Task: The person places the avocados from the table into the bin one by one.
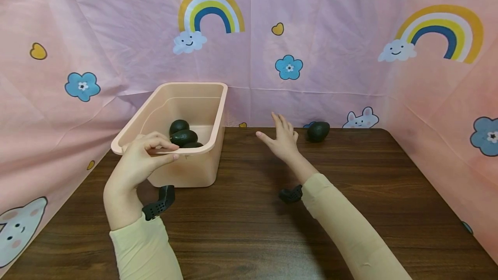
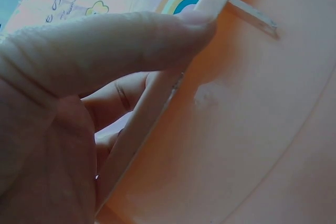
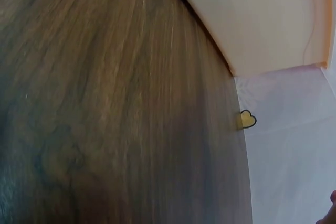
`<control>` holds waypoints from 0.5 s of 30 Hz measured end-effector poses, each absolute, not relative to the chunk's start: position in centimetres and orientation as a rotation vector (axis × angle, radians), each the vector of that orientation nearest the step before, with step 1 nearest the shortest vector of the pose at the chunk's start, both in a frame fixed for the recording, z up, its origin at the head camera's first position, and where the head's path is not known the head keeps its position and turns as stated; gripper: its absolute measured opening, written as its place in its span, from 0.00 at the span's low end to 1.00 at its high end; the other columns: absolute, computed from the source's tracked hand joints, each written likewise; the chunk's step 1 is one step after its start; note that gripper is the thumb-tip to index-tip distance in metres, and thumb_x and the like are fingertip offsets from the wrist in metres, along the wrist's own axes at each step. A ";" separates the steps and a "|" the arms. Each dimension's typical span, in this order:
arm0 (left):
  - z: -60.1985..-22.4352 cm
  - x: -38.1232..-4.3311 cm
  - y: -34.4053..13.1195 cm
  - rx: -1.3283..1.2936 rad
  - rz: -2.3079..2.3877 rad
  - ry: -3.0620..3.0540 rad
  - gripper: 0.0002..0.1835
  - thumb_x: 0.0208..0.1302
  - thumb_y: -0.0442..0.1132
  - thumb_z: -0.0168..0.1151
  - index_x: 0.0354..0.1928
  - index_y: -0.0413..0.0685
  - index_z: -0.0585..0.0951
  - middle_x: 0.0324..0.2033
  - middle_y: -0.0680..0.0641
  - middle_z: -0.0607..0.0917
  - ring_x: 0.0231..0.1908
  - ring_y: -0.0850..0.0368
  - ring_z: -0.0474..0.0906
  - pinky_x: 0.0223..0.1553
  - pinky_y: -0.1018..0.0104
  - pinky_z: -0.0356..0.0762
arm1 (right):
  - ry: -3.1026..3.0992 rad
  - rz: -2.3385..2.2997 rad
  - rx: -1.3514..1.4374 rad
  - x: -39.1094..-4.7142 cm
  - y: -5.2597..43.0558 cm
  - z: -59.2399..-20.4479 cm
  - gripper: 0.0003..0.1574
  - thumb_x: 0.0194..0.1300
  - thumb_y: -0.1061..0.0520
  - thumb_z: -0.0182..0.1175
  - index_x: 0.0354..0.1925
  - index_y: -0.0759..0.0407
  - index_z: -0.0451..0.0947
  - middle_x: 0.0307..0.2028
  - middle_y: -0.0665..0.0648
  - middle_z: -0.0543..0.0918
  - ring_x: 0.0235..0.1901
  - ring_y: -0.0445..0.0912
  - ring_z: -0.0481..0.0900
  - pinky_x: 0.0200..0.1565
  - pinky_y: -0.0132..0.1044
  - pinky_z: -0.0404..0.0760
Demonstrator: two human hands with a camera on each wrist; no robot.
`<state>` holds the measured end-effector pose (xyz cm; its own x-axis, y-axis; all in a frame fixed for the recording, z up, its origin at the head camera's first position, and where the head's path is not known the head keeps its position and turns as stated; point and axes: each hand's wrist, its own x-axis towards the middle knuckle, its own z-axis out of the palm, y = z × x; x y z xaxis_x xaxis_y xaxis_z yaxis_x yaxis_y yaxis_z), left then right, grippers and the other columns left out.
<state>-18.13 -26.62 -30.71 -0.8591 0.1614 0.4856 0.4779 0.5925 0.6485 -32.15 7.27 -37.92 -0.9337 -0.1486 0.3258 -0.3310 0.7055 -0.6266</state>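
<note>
My left hand (image 1: 138, 159) grips the near rim of a peach plastic bin (image 1: 220, 141), thumb outside and fingers over the edge. The left wrist view shows the thumb (image 2: 131, 38) pressed along that rim. Inside the bin lie several dark green avocados (image 1: 183, 136), partly hidden by the near wall. My right hand (image 1: 283, 139) hovers above the table with its fingers spread and nothing in them. Just right of it, one more avocado (image 1: 318, 132) rests at the table's back edge. In the right wrist view only a sliver of a finger (image 3: 331, 213) shows.
The dark wooden table (image 1: 241, 228) ends at a patterned cloth (image 1: 253, 72) behind, with more cloth hanging at both sides. A black wrist-worn device (image 1: 159, 204) sits on my left wrist, and another (image 1: 291, 194) on my right.
</note>
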 end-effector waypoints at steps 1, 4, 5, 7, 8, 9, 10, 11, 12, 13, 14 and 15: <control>-30.7 -18.1 -26.6 -0.517 -1.159 -2.446 0.09 0.53 0.34 0.73 0.37 0.44 0.87 0.34 0.49 0.80 0.44 0.59 0.64 0.35 0.73 0.70 | -2.657 1.047 0.376 -32.2 7.4 -38.0 0.54 0.62 0.29 0.54 0.75 0.46 0.45 0.73 0.57 0.47 0.70 0.57 0.44 0.61 0.63 0.44; -30.8 -18.2 -26.7 -0.523 -1.166 -2.442 0.09 0.53 0.33 0.73 0.37 0.43 0.87 0.34 0.49 0.80 0.45 0.59 0.64 0.35 0.74 0.71 | -2.649 1.038 0.349 -32.4 7.8 -38.3 0.54 0.63 0.28 0.53 0.75 0.47 0.45 0.73 0.58 0.47 0.70 0.58 0.44 0.61 0.64 0.45; -30.8 -18.2 -26.7 -0.523 -1.172 -2.441 0.09 0.53 0.33 0.73 0.37 0.42 0.87 0.34 0.49 0.80 0.45 0.59 0.64 0.35 0.74 0.71 | -2.652 1.029 0.335 -32.5 8.0 -38.4 0.54 0.63 0.26 0.51 0.75 0.46 0.45 0.73 0.58 0.47 0.70 0.58 0.44 0.61 0.64 0.45; -30.8 -18.3 -26.7 -0.522 -1.178 -2.439 0.09 0.53 0.33 0.73 0.37 0.42 0.86 0.34 0.49 0.80 0.45 0.59 0.64 0.35 0.74 0.71 | -2.656 1.024 0.314 -32.6 8.3 -38.7 0.54 0.62 0.25 0.50 0.76 0.46 0.44 0.73 0.58 0.47 0.70 0.59 0.44 0.62 0.64 0.45; -30.8 -18.3 -26.7 -0.521 -1.184 -2.438 0.09 0.53 0.33 0.73 0.38 0.42 0.86 0.34 0.49 0.80 0.45 0.59 0.64 0.36 0.74 0.71 | -2.657 1.025 0.303 -32.7 8.5 -38.9 0.55 0.62 0.25 0.50 0.75 0.46 0.44 0.73 0.58 0.47 0.70 0.59 0.45 0.62 0.64 0.45; -30.8 -18.3 -26.6 -0.519 -1.189 -2.437 0.09 0.53 0.33 0.73 0.38 0.41 0.86 0.34 0.49 0.80 0.45 0.59 0.63 0.36 0.74 0.71 | -2.655 1.027 0.294 -32.8 8.6 -39.0 0.55 0.62 0.25 0.50 0.75 0.46 0.44 0.73 0.58 0.47 0.70 0.59 0.45 0.62 0.64 0.45; -30.8 -18.3 -26.6 -0.516 -1.194 -2.437 0.09 0.52 0.33 0.73 0.38 0.41 0.86 0.34 0.49 0.80 0.45 0.59 0.63 0.36 0.74 0.71 | -2.654 1.024 0.286 -32.8 8.8 -39.1 0.55 0.62 0.25 0.50 0.75 0.46 0.44 0.73 0.58 0.47 0.69 0.59 0.45 0.62 0.64 0.45; -30.8 -18.3 -26.6 -0.515 -1.196 -2.437 0.09 0.52 0.33 0.73 0.38 0.41 0.86 0.34 0.49 0.80 0.45 0.59 0.63 0.35 0.74 0.71 | -2.649 1.024 0.281 -32.9 8.9 -39.1 0.55 0.62 0.25 0.50 0.75 0.47 0.44 0.73 0.58 0.47 0.69 0.59 0.46 0.62 0.64 0.44; -30.8 -18.3 -26.6 -0.514 -1.196 -2.437 0.09 0.52 0.33 0.73 0.38 0.41 0.86 0.34 0.49 0.80 0.45 0.59 0.63 0.35 0.74 0.71 | -2.642 1.024 0.279 -32.9 9.0 -39.2 0.55 0.62 0.25 0.51 0.75 0.48 0.45 0.73 0.58 0.48 0.69 0.60 0.46 0.62 0.65 0.44; -30.8 -18.3 -26.5 -0.513 -1.199 -2.436 0.09 0.53 0.33 0.73 0.38 0.41 0.86 0.34 0.49 0.80 0.45 0.59 0.63 0.35 0.74 0.71 | -2.637 1.017 0.276 -32.9 9.2 -39.3 0.55 0.62 0.26 0.51 0.75 0.48 0.45 0.73 0.59 0.49 0.69 0.60 0.47 0.62 0.65 0.44; -30.8 -18.3 -26.5 -0.513 -1.198 -2.437 0.09 0.53 0.33 0.73 0.38 0.41 0.86 0.34 0.49 0.80 0.45 0.60 0.63 0.35 0.74 0.71 | -2.629 1.019 0.269 -33.0 9.3 -39.4 0.55 0.62 0.26 0.51 0.75 0.49 0.45 0.72 0.59 0.49 0.69 0.61 0.47 0.62 0.65 0.44; -30.8 -18.3 -26.5 -0.514 -1.200 -2.437 0.09 0.53 0.33 0.73 0.38 0.41 0.86 0.34 0.49 0.80 0.45 0.59 0.63 0.35 0.74 0.71 | -2.622 1.015 0.261 -33.0 9.4 -39.5 0.54 0.63 0.27 0.52 0.75 0.49 0.46 0.72 0.59 0.50 0.69 0.61 0.47 0.62 0.65 0.44</control>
<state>-18.26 -26.53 -30.80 -0.8631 0.1567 0.4800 0.4761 0.5695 0.6701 -33.02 9.42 -39.45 -0.9334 -0.0553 0.3546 -0.2797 0.7313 -0.6220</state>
